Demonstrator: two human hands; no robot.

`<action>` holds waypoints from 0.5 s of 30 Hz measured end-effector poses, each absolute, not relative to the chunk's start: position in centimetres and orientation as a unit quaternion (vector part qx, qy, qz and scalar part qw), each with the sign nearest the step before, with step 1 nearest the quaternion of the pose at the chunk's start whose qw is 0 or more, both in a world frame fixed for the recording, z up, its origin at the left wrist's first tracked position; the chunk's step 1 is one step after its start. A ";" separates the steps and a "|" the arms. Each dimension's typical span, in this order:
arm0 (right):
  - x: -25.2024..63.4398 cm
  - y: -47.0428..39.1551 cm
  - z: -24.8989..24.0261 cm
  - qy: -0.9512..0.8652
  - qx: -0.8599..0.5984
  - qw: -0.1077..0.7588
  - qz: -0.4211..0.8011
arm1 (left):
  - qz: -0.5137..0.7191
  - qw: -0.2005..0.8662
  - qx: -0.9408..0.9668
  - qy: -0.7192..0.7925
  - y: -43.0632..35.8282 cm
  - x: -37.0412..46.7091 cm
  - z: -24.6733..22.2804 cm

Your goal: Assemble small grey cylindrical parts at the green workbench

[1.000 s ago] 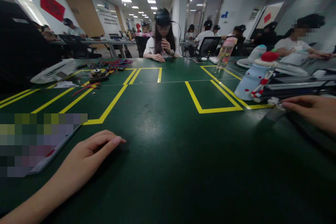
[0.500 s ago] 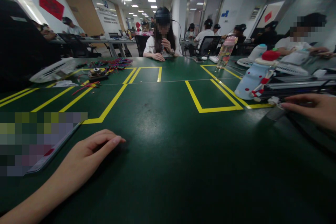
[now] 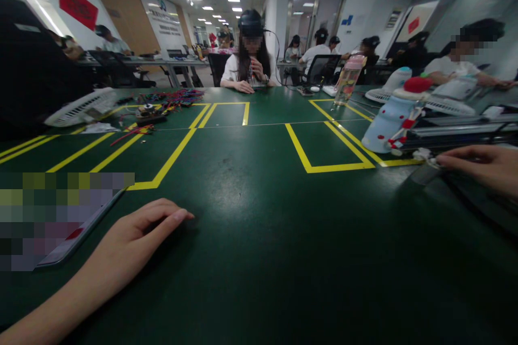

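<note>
My left hand (image 3: 140, 234) rests on the green table (image 3: 259, 237), holding nothing. Its fingers are stretched forward and curve slightly down, with the thumb alongside. A tablet-like flat device (image 3: 67, 248) with a blurred-out surface lies left of that hand. At the right edge, my right hand (image 3: 485, 164) has thumb and fingers pinched at a small white crumpled-looking piece (image 3: 424, 154), whose kind I cannot make out. Below this piece is a short grey cylinder-like object (image 3: 423, 174). A light-blue bottle (image 3: 382, 124) with a red top stands just beyond the right hand.
Yellow tape lines (image 3: 342, 167) mark the tabletop. Tangled coloured wires (image 3: 178, 98) and a white fan-like object (image 3: 83, 108) lie at the far left. A pink-lidded bottle (image 3: 348, 83) and metal rails (image 3: 453, 128) are at the right. Across the table sits a person (image 3: 249, 59).
</note>
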State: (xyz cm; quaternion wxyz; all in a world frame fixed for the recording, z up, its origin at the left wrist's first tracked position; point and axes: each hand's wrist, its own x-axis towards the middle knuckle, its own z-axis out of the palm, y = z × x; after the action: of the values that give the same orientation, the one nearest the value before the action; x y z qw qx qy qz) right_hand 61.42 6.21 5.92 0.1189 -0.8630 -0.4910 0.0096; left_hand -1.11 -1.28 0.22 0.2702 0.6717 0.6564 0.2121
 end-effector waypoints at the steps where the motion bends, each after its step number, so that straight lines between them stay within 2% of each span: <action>1: 61.0 6.2 6.1 -0.478 -0.870 0.116 0.009 | 0.214 0.271 0.671 0.656 -1.3 -1.1 0.2; 10: 61.8 6.2 5.6 -0.500 -0.850 0.163 0.018 | 0.217 0.273 0.671 0.655 -1.4 -1.0 0.3; 15: 62.6 6.2 5.4 -0.523 -0.838 0.153 0.031 | 0.212 0.259 0.678 0.654 -1.4 -0.8 0.4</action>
State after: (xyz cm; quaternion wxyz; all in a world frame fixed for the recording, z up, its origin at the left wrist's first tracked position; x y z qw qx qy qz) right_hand 62.58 6.19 5.36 0.1526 -0.8382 -0.5226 0.0307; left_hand -0.84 -1.40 0.41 0.2593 0.6785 0.6538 0.2120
